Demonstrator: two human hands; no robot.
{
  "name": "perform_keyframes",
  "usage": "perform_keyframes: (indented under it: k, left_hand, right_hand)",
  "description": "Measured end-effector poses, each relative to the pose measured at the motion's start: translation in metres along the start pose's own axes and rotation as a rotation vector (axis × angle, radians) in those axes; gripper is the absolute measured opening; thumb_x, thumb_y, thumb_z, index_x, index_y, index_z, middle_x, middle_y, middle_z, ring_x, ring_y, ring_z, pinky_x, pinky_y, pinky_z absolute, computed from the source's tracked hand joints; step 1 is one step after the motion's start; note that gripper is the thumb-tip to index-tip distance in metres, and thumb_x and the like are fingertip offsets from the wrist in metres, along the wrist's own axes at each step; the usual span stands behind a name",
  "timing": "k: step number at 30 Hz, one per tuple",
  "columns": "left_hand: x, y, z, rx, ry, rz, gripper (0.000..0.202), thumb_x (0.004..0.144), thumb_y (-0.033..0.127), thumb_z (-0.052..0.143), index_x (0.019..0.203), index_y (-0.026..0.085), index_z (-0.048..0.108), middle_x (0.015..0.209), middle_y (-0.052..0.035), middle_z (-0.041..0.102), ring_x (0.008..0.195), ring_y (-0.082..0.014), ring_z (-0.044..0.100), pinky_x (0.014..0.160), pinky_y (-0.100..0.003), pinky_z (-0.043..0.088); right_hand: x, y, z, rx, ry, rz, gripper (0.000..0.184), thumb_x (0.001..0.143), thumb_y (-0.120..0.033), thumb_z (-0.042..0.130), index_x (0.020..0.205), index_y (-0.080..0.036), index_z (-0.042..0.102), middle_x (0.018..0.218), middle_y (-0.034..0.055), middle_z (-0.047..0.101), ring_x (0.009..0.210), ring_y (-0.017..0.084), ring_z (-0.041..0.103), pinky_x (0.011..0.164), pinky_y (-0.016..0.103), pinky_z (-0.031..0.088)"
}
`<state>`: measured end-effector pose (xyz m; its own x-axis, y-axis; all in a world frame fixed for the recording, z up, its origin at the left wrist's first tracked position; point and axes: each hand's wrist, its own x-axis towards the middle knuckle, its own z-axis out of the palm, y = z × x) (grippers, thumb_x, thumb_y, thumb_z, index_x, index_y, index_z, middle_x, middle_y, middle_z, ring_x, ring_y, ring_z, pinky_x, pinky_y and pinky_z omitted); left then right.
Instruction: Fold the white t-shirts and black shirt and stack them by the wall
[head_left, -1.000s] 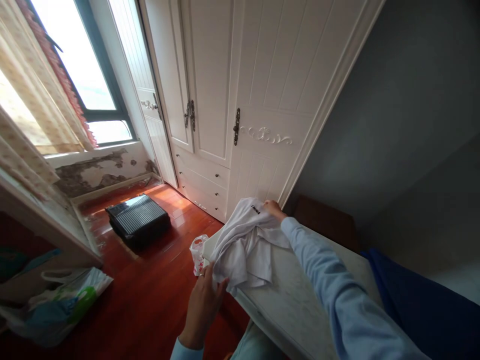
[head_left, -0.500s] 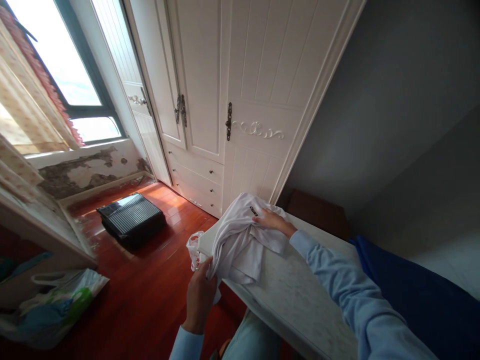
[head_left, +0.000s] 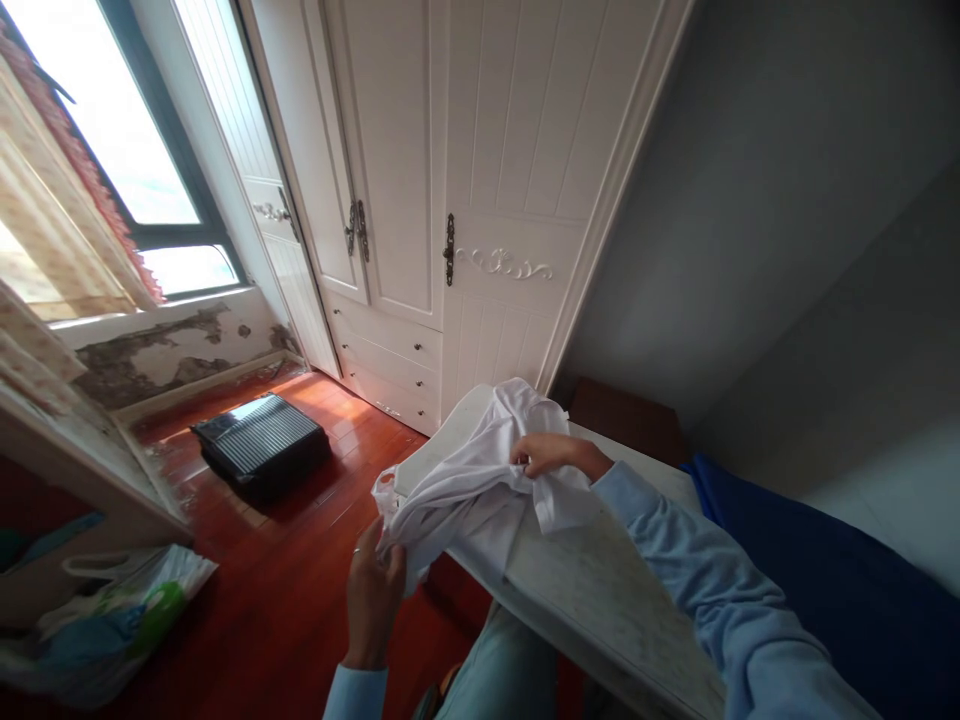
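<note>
White rumpled garment (head_left: 469,478), gripped by left hand (head_left: 373,590) and right hand (head_left: 553,454), over mottled tabletop (head_left: 600,585)

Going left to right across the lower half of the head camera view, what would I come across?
Filled plastic bag → ribbed black case → left hand, pinching the white garment → right hand, gripping it too → brown box-shaped piece → large blue item.
</note>
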<state>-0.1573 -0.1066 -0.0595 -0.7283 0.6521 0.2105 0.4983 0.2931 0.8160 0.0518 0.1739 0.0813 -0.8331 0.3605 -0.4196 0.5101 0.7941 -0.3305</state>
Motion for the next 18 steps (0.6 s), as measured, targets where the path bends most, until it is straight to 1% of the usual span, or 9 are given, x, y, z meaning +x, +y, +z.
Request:
perform_keyframes:
  k: [2,4,6,7,9,11,14,16,18]
  left_hand:
    - [-0.009,0.0,0.013,-0.052,-0.054,0.088,0.07,0.089,0.047,0.059,0.146,0.009,0.044,0.145,-0.0242,0.054,0.131,-0.0372,0.056,0.106,-0.054,0.049]
    - [-0.018,0.003,0.031,-0.046,-0.122,0.216,0.09,0.085,0.053,0.066,0.155,0.01,0.029,0.156,-0.0255,0.041,0.144,-0.0394,0.043,0.114,-0.057,0.041]
    - [-0.026,0.009,0.05,-0.001,-0.163,0.288,0.099,0.082,0.049,0.071,0.158,0.011,0.021,0.159,-0.026,0.035,0.148,-0.0413,0.034,0.116,-0.059,0.037]
    - [-0.029,0.013,0.057,0.025,-0.166,0.291,0.098,0.082,0.045,0.072,0.158,0.01,0.021,0.158,-0.027,0.035,0.148,-0.0421,0.034,0.115,-0.059,0.037]
    - [-0.032,0.022,0.068,0.082,-0.147,0.236,0.091,0.084,0.034,0.068,0.157,0.007,0.022,0.152,-0.029,0.039,0.143,-0.0423,0.041,0.111,-0.058,0.042]
    - [-0.031,0.03,0.07,0.128,-0.148,0.142,0.08,0.087,0.025,0.06,0.156,0.006,0.026,0.142,-0.0275,0.047,0.13,-0.0397,0.054,0.101,-0.055,0.051]
    - [-0.027,0.035,0.061,0.14,-0.19,0.074,0.063,0.088,0.02,0.053,0.149,0.011,0.041,0.132,-0.0211,0.055,0.116,-0.0352,0.062,0.093,-0.051,0.055]
    - [-0.026,0.032,0.053,0.097,-0.165,0.093,0.055,0.09,0.027,0.053,0.143,0.011,0.047,0.133,-0.0202,0.056,0.121,-0.0357,0.06,0.1,-0.052,0.051]
    - [-0.028,0.026,0.05,0.019,-0.123,0.077,0.067,0.091,0.042,0.058,0.147,0.009,0.041,0.143,-0.0221,0.05,0.136,-0.0381,0.048,0.113,-0.054,0.041]
  right_hand:
    - [-0.005,0.0,-0.017,-0.058,0.027,0.011,0.04,0.067,0.003,0.063,0.096,-0.019,0.079,0.092,0.0025,0.076,0.083,0.018,0.067,0.07,0.023,0.044]
    - [-0.004,-0.003,-0.036,-0.124,0.069,0.048,0.042,0.067,0.004,0.062,0.099,-0.018,0.079,0.096,0.0061,0.076,0.086,0.022,0.068,0.072,0.026,0.045]
    - [0.005,-0.013,-0.053,-0.199,0.171,0.094,0.037,0.074,0.001,0.06,0.099,-0.018,0.079,0.102,0.0101,0.076,0.095,0.026,0.067,0.078,0.031,0.046]
    - [0.012,-0.019,-0.06,-0.253,0.266,0.108,0.033,0.08,-0.002,0.057,0.101,-0.018,0.078,0.105,0.0118,0.075,0.099,0.028,0.067,0.083,0.034,0.046]
    - [0.031,-0.034,-0.067,-0.378,0.49,0.1,0.031,0.092,-0.008,0.05,0.108,-0.017,0.075,0.111,0.0145,0.073,0.108,0.029,0.064,0.093,0.038,0.043]
    - [0.051,-0.046,-0.065,-0.458,0.584,0.056,0.031,0.097,-0.012,0.045,0.113,-0.015,0.071,0.117,0.0166,0.07,0.115,0.028,0.061,0.1,0.04,0.04]
    - [0.073,-0.048,-0.051,-0.437,0.464,0.041,0.032,0.093,-0.008,0.049,0.115,-0.014,0.07,0.125,0.0183,0.066,0.122,0.028,0.058,0.105,0.041,0.039]
    - [0.078,-0.04,-0.039,-0.4,0.43,0.065,0.039,0.088,-0.003,0.052,0.121,-0.014,0.068,0.128,0.0176,0.066,0.124,0.027,0.058,0.106,0.04,0.04]
    - [0.076,-0.026,-0.028,-0.36,0.446,0.093,0.048,0.086,-0.002,0.052,0.13,-0.015,0.064,0.134,0.0161,0.064,0.126,0.026,0.058,0.107,0.037,0.041]
